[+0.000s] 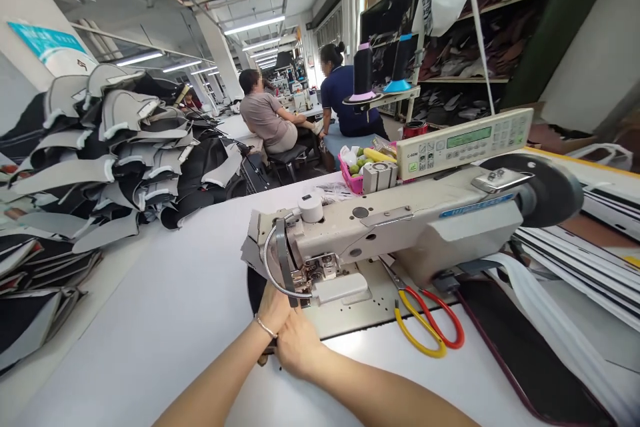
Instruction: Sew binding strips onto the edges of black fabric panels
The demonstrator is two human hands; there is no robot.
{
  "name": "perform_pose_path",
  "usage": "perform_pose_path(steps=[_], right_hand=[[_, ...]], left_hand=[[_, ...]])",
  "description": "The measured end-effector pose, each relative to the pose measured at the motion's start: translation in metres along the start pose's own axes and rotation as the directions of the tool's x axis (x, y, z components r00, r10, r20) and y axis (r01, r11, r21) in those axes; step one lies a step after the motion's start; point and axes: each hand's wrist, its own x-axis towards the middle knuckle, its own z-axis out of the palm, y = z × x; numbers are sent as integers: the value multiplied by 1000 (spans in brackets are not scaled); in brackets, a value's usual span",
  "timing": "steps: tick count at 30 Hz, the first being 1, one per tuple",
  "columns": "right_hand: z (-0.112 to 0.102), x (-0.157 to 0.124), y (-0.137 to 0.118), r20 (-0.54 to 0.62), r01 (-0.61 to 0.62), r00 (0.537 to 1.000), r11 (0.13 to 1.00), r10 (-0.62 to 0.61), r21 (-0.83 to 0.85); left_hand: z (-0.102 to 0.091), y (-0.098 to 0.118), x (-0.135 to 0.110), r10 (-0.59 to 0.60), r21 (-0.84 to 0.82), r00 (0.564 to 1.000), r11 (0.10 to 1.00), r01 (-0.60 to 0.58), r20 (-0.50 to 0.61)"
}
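Note:
Both hands are at the needle end of a beige sewing machine (360, 227). My left hand (273, 310), with a bracelet at the wrist, reaches in beside the grey guard strip and curved metal hose; its fingers are hidden there. Pressed against it, my right hand (299, 345) is closed with curled fingers, and whatever it grips is hidden. A black piece (256, 290), perhaps fabric, shows beside and under my left hand at the machine's end. Scissors (425, 323) with red and yellow handles lie on the machine bed and table, right of my hands.
Grey and black sewn pieces (120, 140) are heaped at the left of the white table (165, 307). A control panel (465, 143), thread cones (364, 73) and a pink basket (353, 179) of fruit stand behind the machine. A dark phone-like slab (530, 353) lies right. Two people sit beyond.

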Motion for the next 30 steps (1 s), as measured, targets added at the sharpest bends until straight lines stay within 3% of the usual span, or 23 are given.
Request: perform_pose_path(steps=[2,5,8,11,13,17,20,24,30], right_hand=[[-6,-4,1,23,35,999,999,-35,-2],[-19,-14,9,51,206,977,976,-209,64],[-37,-26,26,152,377,895,893,-419,245],[-57,-36,40,292,383,808,832,-512,401],[-67,-42,45,351,347,787,835,-507,427],[-71,-52,42,311,316,850,884,-425,344],[-61,-58,38,215,326,890,889,-403,321],[-44,-61,37,143,343,904,884,-402,318],[-33,-62,38,97,375,903,879,-418,295]], left_hand=[[-6,-3,5,14,51,1000,999,-15,20],[-15,-9,7,51,92,996,994,-58,69],[-22,-13,1,120,157,984,978,-140,130],[-26,-10,-9,247,254,945,920,-298,215],[-30,-5,-17,286,298,931,890,-346,226],[-41,9,-40,155,339,976,920,-198,150],[-47,17,-66,16,293,975,953,-83,223],[-40,19,-94,-53,291,947,956,-44,317],[-23,19,-98,-126,326,951,945,28,283]])
